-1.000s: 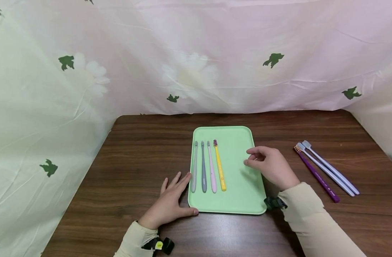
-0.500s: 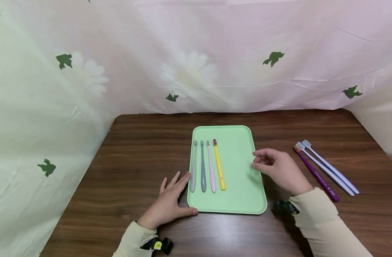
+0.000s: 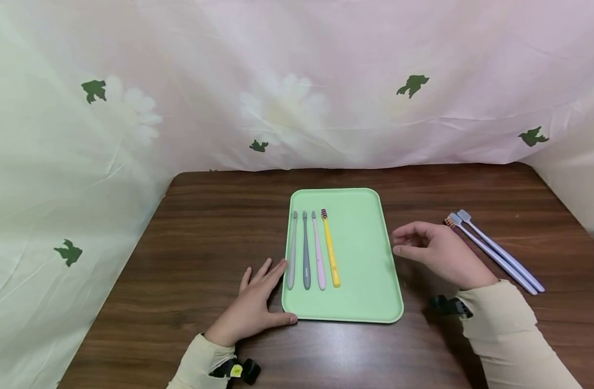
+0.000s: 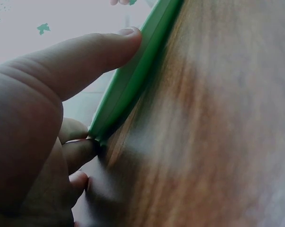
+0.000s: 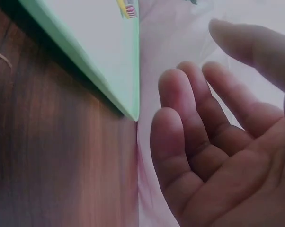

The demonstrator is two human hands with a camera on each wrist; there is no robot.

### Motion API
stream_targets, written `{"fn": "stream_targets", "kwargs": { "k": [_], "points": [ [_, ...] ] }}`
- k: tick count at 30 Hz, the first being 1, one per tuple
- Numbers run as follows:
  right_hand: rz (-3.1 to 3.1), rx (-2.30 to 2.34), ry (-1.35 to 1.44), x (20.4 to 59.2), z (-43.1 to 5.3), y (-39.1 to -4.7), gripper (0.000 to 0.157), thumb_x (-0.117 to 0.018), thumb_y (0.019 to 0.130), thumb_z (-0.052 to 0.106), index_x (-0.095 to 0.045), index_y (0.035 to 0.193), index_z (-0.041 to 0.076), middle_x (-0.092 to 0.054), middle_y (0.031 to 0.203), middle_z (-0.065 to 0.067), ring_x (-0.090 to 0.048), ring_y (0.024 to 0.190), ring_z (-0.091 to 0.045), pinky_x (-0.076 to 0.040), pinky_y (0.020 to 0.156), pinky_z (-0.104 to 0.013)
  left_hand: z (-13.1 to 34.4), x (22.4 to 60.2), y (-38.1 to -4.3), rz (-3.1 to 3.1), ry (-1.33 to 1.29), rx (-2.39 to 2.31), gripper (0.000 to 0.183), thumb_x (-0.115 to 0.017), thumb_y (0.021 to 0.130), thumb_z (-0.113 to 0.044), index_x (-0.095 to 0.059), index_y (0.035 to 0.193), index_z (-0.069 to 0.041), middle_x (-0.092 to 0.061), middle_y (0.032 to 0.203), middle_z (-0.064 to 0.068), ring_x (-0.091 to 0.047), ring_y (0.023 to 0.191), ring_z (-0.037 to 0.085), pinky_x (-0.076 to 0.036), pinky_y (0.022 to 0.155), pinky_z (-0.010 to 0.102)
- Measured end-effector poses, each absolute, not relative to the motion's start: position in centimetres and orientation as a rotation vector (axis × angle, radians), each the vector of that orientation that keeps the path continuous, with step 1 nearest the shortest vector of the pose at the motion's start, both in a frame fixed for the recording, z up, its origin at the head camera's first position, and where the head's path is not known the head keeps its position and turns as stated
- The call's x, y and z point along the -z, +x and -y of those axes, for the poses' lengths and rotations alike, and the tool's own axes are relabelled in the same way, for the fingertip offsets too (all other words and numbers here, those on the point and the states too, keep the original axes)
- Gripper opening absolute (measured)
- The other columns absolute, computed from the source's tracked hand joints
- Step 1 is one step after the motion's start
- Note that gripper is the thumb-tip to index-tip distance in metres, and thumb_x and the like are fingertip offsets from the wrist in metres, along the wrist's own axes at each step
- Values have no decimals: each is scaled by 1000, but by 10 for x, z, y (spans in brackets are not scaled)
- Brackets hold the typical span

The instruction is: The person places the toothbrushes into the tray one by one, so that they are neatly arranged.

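A green tray [image 3: 362,254] lies on the table with a row of toothbrushes along its left half: light grey [image 3: 292,259], dark grey [image 3: 306,259], pink [image 3: 319,259] and yellow [image 3: 332,254]. My left hand [image 3: 253,310] rests at the tray's lower left corner, fingers spread, thumb and fingertips touching the rim; the left wrist view shows the thumb on the green edge [image 4: 128,80]. My right hand [image 3: 442,254] hovers just right of the tray, fingers relaxed and nothing in them. Behind it lie two pale blue toothbrushes [image 3: 503,251] and a purple one [image 3: 468,244], mostly hidden by this hand.
The dark wooden table [image 3: 204,232] extends on both sides of the tray. A pale cloth with flowers and green bird shapes [image 3: 287,81] hangs behind and beside the table. Each wrist wears a black strap [image 3: 449,306].
My right hand has moved right, from over the tray to beyond its right edge, and now covers much of the purple toothbrush. My left hand has stayed at the tray's corner.
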State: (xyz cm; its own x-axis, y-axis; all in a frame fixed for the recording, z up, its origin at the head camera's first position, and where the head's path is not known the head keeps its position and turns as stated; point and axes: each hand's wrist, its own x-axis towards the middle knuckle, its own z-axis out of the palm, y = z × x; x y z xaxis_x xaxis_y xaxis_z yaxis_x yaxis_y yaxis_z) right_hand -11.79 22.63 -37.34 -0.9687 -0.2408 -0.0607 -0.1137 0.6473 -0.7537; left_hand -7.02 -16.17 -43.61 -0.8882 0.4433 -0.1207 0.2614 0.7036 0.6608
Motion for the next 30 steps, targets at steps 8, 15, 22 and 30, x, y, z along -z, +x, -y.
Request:
{"fn": "stream_targets", "kwargs": {
  "k": [8,15,22,30],
  "points": [
    [-2730,1181,-316,371,-238,-119,36,-75,92,27,-69,119,5,-73,108,-6,-65,92,-14,-54,74,-24,162,436,-71,-2645,566,-955,110,-83,77,-54,-25,161,-15,-30,163,1,-9,154,28,7,117,58],
    [-2748,1179,-316,371,-244,-123,33,-75,92,22,-69,119,2,-73,106,-7,-66,91,-14,-55,74,-24,161,436,-71,-2644,565,-956,110,-83,77,-55,-23,162,-17,-29,163,1,-8,154,27,7,117,59],
    [-2790,1111,-287,372,-250,-125,36,-75,92,25,-68,121,3,-73,107,-6,-65,94,-17,-54,74,-23,163,439,-71,-2649,566,-966,110,-83,77,-54,-24,161,-16,-30,163,1,-9,154,28,7,117,58],
    [-2798,1020,-186,369,-271,-126,43,-73,93,35,-66,125,6,-71,112,-6,-63,95,-9,-52,75,-21,164,438,-69,-2647,562,-965,110,-83,77,-54,-24,161,-16,-30,163,1,-8,154,28,8,117,58]
  ]
}}
